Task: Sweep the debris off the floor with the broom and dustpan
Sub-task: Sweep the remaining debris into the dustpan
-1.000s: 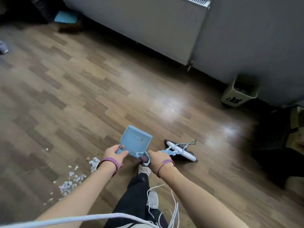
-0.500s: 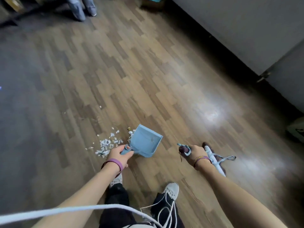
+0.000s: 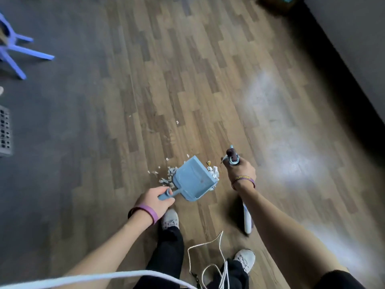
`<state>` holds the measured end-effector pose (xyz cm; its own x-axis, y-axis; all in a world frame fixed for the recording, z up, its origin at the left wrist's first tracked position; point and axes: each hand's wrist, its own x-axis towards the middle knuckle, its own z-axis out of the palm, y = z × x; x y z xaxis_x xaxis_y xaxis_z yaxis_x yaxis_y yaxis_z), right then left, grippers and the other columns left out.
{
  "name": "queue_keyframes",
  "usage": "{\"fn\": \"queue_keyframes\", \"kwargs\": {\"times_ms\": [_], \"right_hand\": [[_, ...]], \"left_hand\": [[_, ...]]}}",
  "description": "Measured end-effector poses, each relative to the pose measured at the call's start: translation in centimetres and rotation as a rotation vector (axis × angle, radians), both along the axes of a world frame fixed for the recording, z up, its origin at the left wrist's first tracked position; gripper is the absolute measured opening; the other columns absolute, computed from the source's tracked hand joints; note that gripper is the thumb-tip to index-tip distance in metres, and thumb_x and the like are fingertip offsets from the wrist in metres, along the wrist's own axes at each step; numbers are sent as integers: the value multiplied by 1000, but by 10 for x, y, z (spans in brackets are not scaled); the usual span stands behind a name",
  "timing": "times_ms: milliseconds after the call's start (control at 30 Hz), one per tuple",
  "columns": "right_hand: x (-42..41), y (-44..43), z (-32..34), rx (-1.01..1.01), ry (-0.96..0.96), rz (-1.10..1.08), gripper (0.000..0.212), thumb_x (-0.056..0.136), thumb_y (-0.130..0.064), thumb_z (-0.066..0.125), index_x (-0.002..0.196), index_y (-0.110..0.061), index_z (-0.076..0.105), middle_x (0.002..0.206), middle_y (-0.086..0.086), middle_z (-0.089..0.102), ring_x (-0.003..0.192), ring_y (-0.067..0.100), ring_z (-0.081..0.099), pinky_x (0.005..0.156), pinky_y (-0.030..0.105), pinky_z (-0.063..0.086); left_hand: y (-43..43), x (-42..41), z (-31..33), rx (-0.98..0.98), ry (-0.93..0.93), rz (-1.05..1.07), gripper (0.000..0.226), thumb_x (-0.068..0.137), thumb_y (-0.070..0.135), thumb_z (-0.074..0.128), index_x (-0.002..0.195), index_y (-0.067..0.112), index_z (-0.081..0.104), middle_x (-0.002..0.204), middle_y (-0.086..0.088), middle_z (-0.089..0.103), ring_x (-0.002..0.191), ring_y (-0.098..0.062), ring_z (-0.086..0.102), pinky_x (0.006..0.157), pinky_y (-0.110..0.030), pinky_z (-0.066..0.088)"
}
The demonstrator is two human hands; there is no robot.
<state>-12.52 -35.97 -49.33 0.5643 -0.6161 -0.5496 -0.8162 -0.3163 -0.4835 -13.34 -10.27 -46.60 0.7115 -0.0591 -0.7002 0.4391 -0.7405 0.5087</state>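
Just ahead of the two shoes (image 3: 170, 219), the left hand (image 3: 155, 200) reaches forward and low, knuckles up. Its fingers and thumb are curled round the short handle of the one blue dustpan (image 3: 193, 180). The pan slopes away from that grip toward the upper right, over the debris (image 3: 166, 179).

To the right of the pan, the right hand (image 3: 241, 170) is held out at about the same reach, back of the hand toward the camera. It is wrapped tight round the dark top end of the one broom (image 3: 247, 217), which has a pale blue loop at the grip. From the fist the broom runs back toward the person, under the wrist, to its white head on the wooden floor (image 3: 208, 90) beside the right forearm.

The debris is white paper scraps:
- One loose heap lies between the two grips, showing at both sides of the pan, with too many pieces to count.
- At least two stray bits lie well beyond it.

Each wrist wears one purple wristband (image 3: 149, 211), two in all.

One white cord (image 3: 205, 246) loops near the legs.
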Motion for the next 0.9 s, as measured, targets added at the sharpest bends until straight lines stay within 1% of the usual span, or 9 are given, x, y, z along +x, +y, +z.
{"fn": "queue_keyframes", "kwargs": {"times_ms": [67, 167, 333, 433, 500, 633, 733, 800, 900], "right_hand": [[45, 37, 9, 11, -22, 8, 38, 81, -56, 54, 90, -22, 68, 69, 1, 57, 82, 29, 56, 72, 29, 43], [102, 86, 25, 19, -51, 56, 37, 81, -56, 54, 87, -21, 65, 73, 3, 56, 77, 26, 48, 70, 26, 36], [162, 157, 47, 62, -128, 144, 38, 81, -57, 53, 80, -20, 61, 65, 0, 54, 70, 25, 50, 66, 26, 36], [178, 187, 61, 38, -124, 257, 34, 85, -48, 49, 86, -18, 63, 77, 6, 61, 75, 29, 50, 67, 27, 36], [182, 198, 70, 8, -102, 334, 28, 88, -38, 44, 81, -16, 59, 87, 12, 65, 79, 34, 53, 68, 28, 35], [180, 204, 91, -35, -112, 439, 27, 90, -31, 41, 81, -13, 59, 92, 17, 66, 88, 39, 59, 68, 28, 37], [179, 199, 109, -56, -129, 534, 29, 92, -31, 40, 75, -11, 53, 83, 16, 61, 82, 38, 57, 66, 29, 36], [180, 193, 120, -68, -134, 601, 29, 92, -32, 37, 69, -14, 43, 75, 12, 57, 76, 38, 55, 64, 29, 36], [184, 181, 131, -70, -129, 687, 28, 88, -29, 40, 64, -16, 41, 62, 4, 53, 67, 35, 53, 58, 26, 37]], "left_hand": [[38, 17, 2, 30, -6, -26, 7, 74, 29, 67, 73, 34, 62, 61, 9, 57, 59, -20, 51, 66, -27, 47], [84, 33, 6, 84, -4, -46, 14, 77, 30, 67, 69, 37, 58, 68, 9, 60, 69, -18, 54, 65, -23, 41], [137, 42, 14, 82, -12, 92, 12, 77, 29, 68, 72, 37, 60, 67, 4, 61, 68, -21, 56, 63, -24, 41], [159, 47, 18, 70, -21, 193, 15, 77, 26, 68, 70, 37, 61, 61, 6, 59, 61, -20, 54, 62, -26, 42], [169, 49, 21, 60, -28, 254, 11, 77, 24, 68, 69, 30, 63, 54, 5, 56, 54, -21, 52, 61, -28, 45], [174, 56, 28, 61, -55, 322, 7, 77, 20, 68, 72, 22, 65, 49, 5, 56, 52, -23, 52, 62, -31, 49], [172, 65, 30, 45, -68, 389, 3, 78, 20, 67, 75, 18, 66, 46, 4, 53, 51, -24, 51, 64, -36, 53], [168, 69, 31, 53, -75, 430, 2, 77, 21, 66, 78, 20, 66, 52, 1, 55, 54, -25, 51, 66, -36, 54], [157, 74, 34, 39, -82, 537, 4, 75, 21, 67, 75, 25, 65, 63, 0, 59, 56, -25, 52, 71, -37, 55]]}}
